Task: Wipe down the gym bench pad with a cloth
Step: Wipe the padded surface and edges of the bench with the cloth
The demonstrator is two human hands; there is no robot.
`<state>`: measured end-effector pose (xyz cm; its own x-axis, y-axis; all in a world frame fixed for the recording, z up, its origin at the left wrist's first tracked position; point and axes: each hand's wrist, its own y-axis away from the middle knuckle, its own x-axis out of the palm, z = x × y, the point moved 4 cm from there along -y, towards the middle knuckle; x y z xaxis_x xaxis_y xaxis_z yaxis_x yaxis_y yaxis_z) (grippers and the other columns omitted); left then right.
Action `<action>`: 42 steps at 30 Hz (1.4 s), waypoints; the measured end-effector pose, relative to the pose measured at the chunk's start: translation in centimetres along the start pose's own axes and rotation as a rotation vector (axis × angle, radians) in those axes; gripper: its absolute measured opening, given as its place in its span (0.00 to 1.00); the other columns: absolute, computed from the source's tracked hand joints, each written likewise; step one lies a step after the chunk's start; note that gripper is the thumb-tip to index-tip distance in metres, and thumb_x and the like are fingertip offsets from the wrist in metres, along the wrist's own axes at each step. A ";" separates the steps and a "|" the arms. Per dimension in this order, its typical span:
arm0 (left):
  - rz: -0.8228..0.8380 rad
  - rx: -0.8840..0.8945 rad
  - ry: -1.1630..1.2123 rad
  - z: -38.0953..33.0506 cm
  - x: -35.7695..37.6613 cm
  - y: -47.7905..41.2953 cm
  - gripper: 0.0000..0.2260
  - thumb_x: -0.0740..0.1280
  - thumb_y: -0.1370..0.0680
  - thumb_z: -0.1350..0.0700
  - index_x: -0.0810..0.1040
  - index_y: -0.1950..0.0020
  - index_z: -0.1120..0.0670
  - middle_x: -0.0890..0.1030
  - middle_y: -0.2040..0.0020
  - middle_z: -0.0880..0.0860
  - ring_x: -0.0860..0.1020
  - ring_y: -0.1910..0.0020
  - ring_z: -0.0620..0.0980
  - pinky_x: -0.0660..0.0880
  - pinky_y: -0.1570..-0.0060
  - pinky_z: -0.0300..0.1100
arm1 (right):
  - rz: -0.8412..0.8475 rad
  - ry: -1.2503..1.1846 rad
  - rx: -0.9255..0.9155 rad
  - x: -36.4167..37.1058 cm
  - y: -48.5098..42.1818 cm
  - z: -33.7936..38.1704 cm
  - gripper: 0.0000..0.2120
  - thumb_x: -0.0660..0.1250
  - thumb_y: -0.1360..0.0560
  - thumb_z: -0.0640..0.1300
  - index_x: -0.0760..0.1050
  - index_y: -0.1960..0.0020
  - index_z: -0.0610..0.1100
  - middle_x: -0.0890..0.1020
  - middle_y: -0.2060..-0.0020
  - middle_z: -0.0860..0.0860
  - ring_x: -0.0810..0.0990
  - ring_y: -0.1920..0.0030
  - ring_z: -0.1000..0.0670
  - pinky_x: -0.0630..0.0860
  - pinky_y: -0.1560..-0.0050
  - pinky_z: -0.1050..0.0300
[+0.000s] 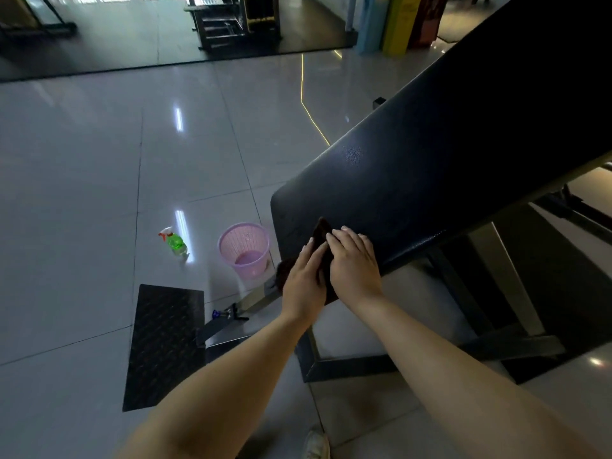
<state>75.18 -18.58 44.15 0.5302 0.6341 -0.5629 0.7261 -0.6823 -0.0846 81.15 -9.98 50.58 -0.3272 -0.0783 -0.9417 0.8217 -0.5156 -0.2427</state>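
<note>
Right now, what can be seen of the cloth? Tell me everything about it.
The cloth is dark, brownish, and looks soft and limp. It lies crumpled on the lower end of the black bench pad, with one corner poking up above the fingers and a bunched part hanging past the pad's edge. The left hand and right hand lie on it side by side and cover most of it. Whether they grip or only press cannot be told.

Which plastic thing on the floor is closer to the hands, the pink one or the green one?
The pink basket: it stands right beside the bench pad, near the cloth; the green spray bottle sits farther left.
</note>
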 end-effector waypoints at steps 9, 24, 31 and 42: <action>-0.149 -0.358 0.306 3.6 0.1 1.2 0.23 0.58 0.16 0.57 0.64 0.21 0.45 0.64 0.20 0.47 0.63 0.22 0.50 0.66 0.25 0.57 | 0.095 0.015 -0.084 -0.1 -1.7 -0.1 0.25 0.59 0.22 0.37 0.65 0.25 0.44 0.71 0.28 0.49 0.60 0.24 0.48 0.54 0.25 0.49; -0.132 -0.379 0.249 6.8 -0.8 -9.2 0.23 0.57 0.15 0.50 0.62 0.20 0.47 0.61 0.19 0.50 0.59 0.20 0.52 0.59 0.22 0.58 | 0.195 0.249 -0.131 0.8 -5.7 0.7 0.20 0.56 0.18 0.47 0.68 0.27 0.49 0.66 0.25 0.50 0.53 0.22 0.46 0.44 0.24 0.37; -0.167 -0.414 0.285 7.5 1.0 -1.6 0.22 0.53 0.18 0.40 0.60 0.23 0.34 0.66 0.22 0.46 0.68 0.25 0.51 0.71 0.30 0.60 | 0.221 0.242 -0.143 1.1 -5.8 1.0 0.22 0.56 0.19 0.47 0.65 0.25 0.48 0.66 0.25 0.49 0.54 0.22 0.45 0.44 0.24 0.36; -0.182 -0.336 0.261 3.7 -0.6 -8.8 0.21 0.57 0.15 0.53 0.63 0.20 0.49 0.58 0.18 0.49 0.57 0.19 0.51 0.56 0.21 0.54 | 0.130 0.094 -0.071 1.2 -6.5 0.5 0.24 0.56 0.20 0.43 0.63 0.24 0.45 0.68 0.26 0.49 0.56 0.22 0.48 0.49 0.23 0.44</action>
<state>66.80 -14.30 42.16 0.4426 0.8321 -0.3343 0.8962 -0.4235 0.1324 75.17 -7.12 51.17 -0.1733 -0.0584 -0.9831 0.8864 -0.4444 -0.1298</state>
